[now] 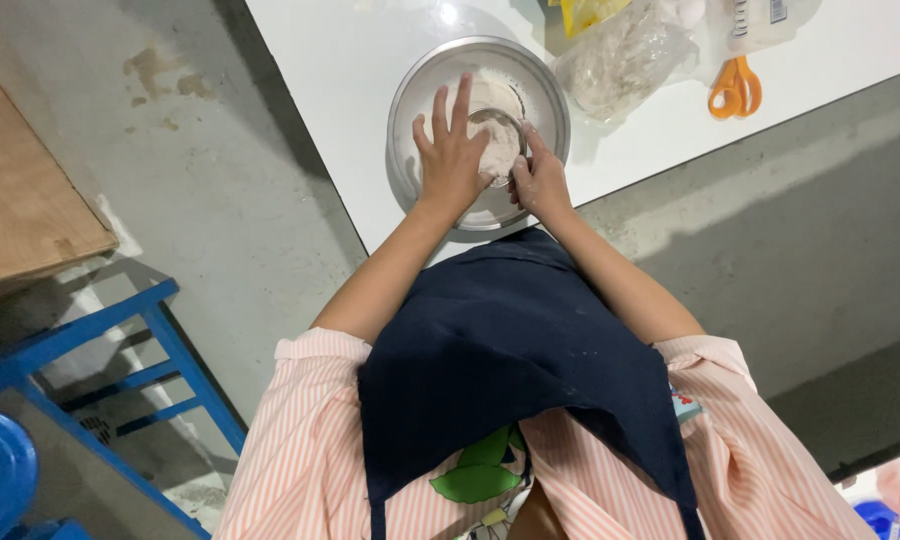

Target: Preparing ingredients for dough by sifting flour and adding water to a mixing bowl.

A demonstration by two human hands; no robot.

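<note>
A steel mixing bowl (545, 95) with flour sits near the front edge of a white table (340, 70). Inside it, a small glass cup (495, 135) filled with flour is tilted. My left hand (448, 150) lies flat over the bowl with fingers spread, its palm against the cup's left side. My right hand (538, 178), dusted with flour, grips the cup's right rim with curled fingers. Both forearms reach forward over my dark blue apron (510, 350).
A clear plastic bag of flour (620, 60) lies right of the bowl, with orange-handled scissors (735, 88) beyond it. A yellow packet (585, 12) sits at the top. A blue metal frame (120, 360) and a wooden board (20, 190) stand on the left above the concrete floor.
</note>
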